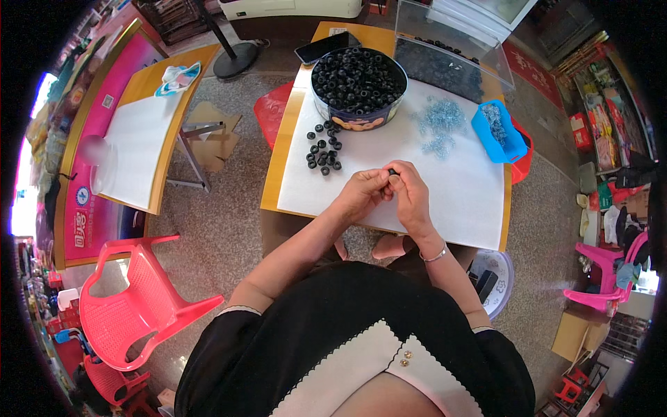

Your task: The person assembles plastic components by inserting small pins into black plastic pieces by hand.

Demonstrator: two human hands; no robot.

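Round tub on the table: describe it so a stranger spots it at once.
Find the central white-covered table. Towards its far side stands a round tub, heaped with black beads. Its roundness distinguishes it from the boxy blue container rightward.

The head camera, the left of two worn side by side, is looking steeply down and forward from above the wearer's own black top [361, 306], which is filling the lower edge at closest range. The left hand [363, 194] and right hand [413, 198] are showing near the centre, a little farther off, over the near side of the table [469, 201]. The fisheye lens is taking in floor [229, 208] on both sides, bending straight edges toward its dark, rounded rim.
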